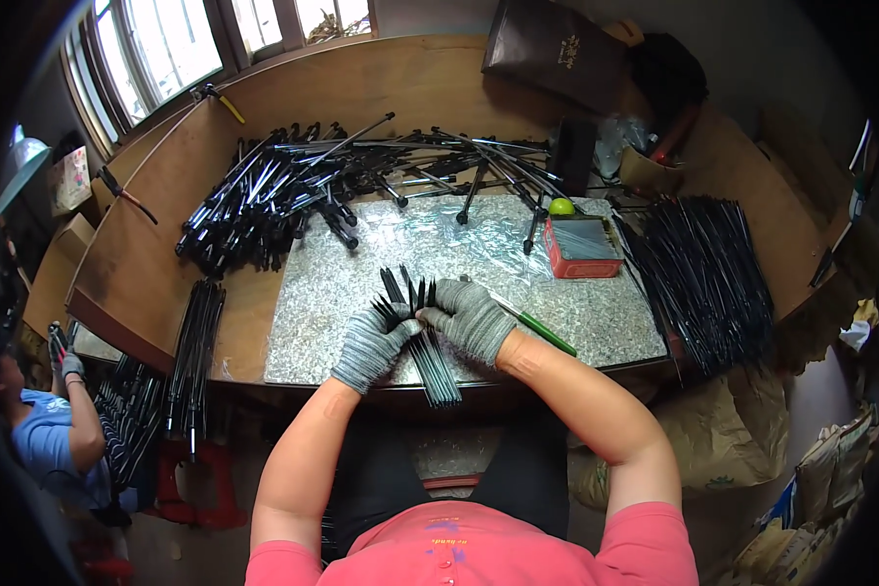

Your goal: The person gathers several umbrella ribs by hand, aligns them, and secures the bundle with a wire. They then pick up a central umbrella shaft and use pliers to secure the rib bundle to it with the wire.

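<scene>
My left hand (366,347), in a grey knit glove, grips a bundle of thin dark rods (434,369) with pointed black upper ends. The ends fan out between my hands, and the paler lower shafts hang just over the table's front edge. Beside it, my right hand (471,317), gloved alike, is closed at the same bundle with thumb and fingers near the black tips. Its fingertips are partly hidden, so which rods it pinches is unclear. A green-handled tool (545,332) lies by my right wrist, its thin shaft running toward the glove.
A speckled stone slab (313,293) lies under my hands. Behind it is a heap of black and silver rods (283,186). Dark rods (703,273) are stacked at right, others (193,342) at left. A red box (583,259) sits on the slab. At far left, a co-worker (54,430) is working.
</scene>
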Available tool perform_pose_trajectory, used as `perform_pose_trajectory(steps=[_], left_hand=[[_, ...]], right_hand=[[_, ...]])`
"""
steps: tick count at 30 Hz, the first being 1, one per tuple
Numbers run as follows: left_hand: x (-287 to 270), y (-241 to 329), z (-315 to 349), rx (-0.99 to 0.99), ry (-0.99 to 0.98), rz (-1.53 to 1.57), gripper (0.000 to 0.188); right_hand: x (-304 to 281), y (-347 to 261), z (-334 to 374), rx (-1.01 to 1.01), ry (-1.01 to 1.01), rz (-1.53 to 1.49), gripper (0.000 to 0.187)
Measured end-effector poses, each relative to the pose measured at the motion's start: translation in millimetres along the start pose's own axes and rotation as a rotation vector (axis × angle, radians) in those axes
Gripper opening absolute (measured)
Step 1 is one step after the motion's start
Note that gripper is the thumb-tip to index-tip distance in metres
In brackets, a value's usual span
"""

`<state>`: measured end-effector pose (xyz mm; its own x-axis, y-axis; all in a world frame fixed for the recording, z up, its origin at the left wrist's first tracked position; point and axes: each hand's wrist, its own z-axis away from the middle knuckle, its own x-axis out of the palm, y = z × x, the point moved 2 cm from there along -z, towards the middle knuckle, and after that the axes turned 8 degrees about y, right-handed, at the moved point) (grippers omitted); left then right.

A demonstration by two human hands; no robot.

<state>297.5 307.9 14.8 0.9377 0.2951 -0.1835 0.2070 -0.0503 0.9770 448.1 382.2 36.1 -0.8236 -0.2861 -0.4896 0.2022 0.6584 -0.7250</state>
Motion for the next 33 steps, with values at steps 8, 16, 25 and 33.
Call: perform_pose_trajectory(steps=[8,16,25,33], left_hand=[[-7,26,13,0.1,0.161,-0.435,0.043],[7,13,39,-0.267,0.002,-0.027,0.058],[-7,26,51,-0.277,-0.114,-0.004,0.058],[-34,27,51,-0.314,-0.103,0.068,0.06]], right_hand=[[-12,-19,10,0.151,-0.146,0.2,0.029],[-9,-44,42,0.822,-0.725,-0.234,0.026],[-29,-36,48,0.792,-0.729,-0.331,0.025],[-51,-25,48,0.857,-0.711,-0.338,0.025]])
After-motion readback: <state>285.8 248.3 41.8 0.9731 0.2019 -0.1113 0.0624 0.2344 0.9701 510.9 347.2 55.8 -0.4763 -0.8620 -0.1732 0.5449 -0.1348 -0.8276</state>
